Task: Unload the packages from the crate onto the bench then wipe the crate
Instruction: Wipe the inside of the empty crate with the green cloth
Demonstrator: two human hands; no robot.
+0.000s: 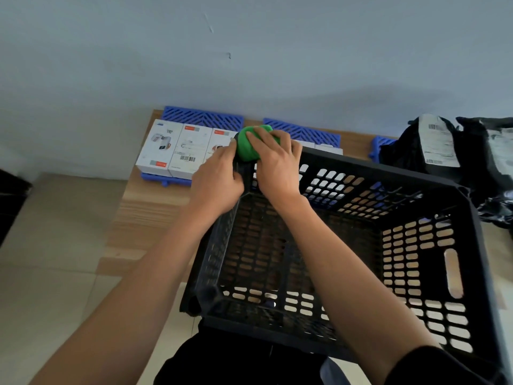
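Two hands meet at the far left corner of the black slatted crate (433,245), and we take that crate as our landmark. Our right hand (274,165) presses a bunched green cloth (247,147) down onto the top of that corner post, fingers curled over the cloth and gripping it. Our left hand (218,184) is closed around the same corner from the outside, thumb on the rim, holding the crate steady. Both forearms reach across the crate's open top from its near side.

We see nothing inside the crate; the wood of the bench (144,215) shows through the slots in its floor and walls. It stands on the bench, with its near edge over our dark clothing.

Beyond the crate's far left corner, white boxed packages (173,151) stand side by side in a row on a blue slatted plastic panel (202,118); one shows a barcode. More white boxes show just past the crate's far rim, partly hidden behind it and our hands, in front of a second blue panel (305,132). To the far right of the crate lie black plastic mailer bags (416,154) with white shipping labels, touching or nearly touching its far right corner. A pale wall rises behind it all.
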